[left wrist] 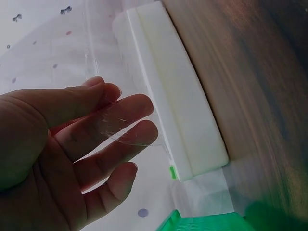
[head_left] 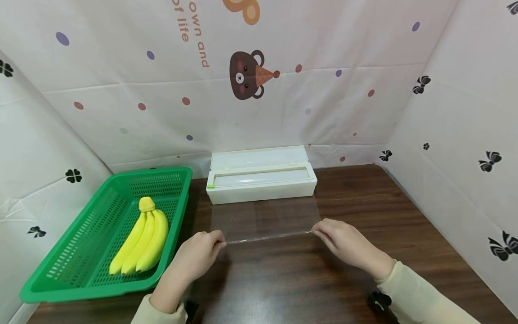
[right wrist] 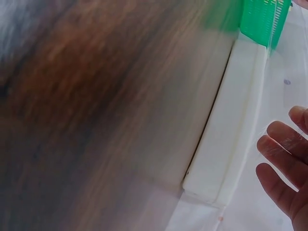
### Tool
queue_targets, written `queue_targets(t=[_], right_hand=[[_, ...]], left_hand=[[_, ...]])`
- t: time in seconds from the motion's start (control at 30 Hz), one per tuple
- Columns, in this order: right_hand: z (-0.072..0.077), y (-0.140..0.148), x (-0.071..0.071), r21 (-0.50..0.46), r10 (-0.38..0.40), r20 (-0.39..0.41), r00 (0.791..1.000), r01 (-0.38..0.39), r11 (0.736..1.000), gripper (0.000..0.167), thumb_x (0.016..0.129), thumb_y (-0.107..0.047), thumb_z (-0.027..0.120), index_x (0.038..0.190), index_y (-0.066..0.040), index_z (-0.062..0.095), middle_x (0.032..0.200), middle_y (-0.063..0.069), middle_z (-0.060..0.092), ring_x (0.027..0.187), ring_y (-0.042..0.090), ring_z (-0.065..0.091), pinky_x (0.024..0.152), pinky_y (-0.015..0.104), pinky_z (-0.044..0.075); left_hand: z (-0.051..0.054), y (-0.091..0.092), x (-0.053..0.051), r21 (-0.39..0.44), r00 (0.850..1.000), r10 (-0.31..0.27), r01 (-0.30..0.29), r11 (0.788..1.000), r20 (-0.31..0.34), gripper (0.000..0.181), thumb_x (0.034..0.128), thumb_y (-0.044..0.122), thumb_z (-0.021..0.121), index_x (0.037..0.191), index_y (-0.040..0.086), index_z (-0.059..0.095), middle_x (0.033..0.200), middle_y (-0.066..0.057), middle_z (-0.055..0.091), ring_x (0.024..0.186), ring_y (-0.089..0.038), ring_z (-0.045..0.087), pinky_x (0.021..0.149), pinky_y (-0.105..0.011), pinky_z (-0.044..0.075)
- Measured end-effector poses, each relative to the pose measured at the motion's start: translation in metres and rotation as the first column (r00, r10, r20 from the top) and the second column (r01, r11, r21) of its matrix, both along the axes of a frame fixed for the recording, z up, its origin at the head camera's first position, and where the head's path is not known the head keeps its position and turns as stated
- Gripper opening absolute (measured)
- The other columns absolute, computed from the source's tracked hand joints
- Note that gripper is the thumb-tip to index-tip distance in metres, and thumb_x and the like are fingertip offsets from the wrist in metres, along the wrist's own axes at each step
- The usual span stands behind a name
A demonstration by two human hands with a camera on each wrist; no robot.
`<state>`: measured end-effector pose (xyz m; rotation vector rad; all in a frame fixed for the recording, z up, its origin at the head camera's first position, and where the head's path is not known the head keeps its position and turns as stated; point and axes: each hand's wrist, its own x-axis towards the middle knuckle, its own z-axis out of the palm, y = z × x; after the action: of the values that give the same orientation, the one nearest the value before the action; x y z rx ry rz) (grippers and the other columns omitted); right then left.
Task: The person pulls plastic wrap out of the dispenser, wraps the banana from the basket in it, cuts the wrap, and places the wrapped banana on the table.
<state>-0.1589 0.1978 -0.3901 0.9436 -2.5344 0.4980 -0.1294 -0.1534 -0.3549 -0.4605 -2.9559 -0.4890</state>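
A sheet of clear film (head_left: 267, 220) stretches from a white box (head_left: 263, 191) toward the person, its front edge drawn out between both hands. The left hand (head_left: 200, 254) pinches the film's left corner between thumb and index finger; in the left wrist view the other fingers of that hand (left wrist: 82, 139) are spread behind the film. At the right corner the right hand (head_left: 350, 245) pinches the film. In the right wrist view the right hand (right wrist: 288, 163) is partly cut off, and its pinch is out of frame. The box's lid (head_left: 259, 156) stands raised at the back.
On the left a green basket (head_left: 184, 216) holds a bunch of yellow bananas (head_left: 145, 238). The brown wooden table (head_left: 267, 283) extends in front of the box and to its right. Printed white cloth (head_left: 344, 99) hangs behind and at both sides.
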Motion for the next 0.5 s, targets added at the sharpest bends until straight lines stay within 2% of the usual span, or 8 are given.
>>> queue_targets(t=[0.2,0.5], right_hand=[[-0.0034,-0.001,0.0018,0.016,-0.005,-0.019,1.0,0.005,1.0,0.006,0.088,-0.011,0.065,0.091,-0.016,0.066,0.083,-0.011,0.064,0.077,0.002,0.06,0.066,0.026,0.052],[-0.0085,-0.0016,0.0048,0.029,-0.02,-0.036,0.999,0.021,0.999,0.005,0.092,-0.018,0.061,0.091,-0.017,0.066,0.082,-0.013,0.062,0.076,0.002,0.06,0.065,0.027,0.051]], left_hand=[[-0.0029,0.0007,0.0013,-0.01,1.0,0.003,-0.003,1.0,0.008,0.009,0.0844,0.019,0.07,0.077,0.017,0.065,0.067,0.006,0.062,0.059,-0.007,0.054,0.055,-0.026,0.046],[-0.006,0.0003,0.0032,-0.016,1.0,-0.003,0.003,1.0,0.003,0.008,0.0839,0.018,0.07,0.077,0.016,0.066,0.068,0.006,0.063,0.06,-0.007,0.055,0.055,-0.026,0.046]])
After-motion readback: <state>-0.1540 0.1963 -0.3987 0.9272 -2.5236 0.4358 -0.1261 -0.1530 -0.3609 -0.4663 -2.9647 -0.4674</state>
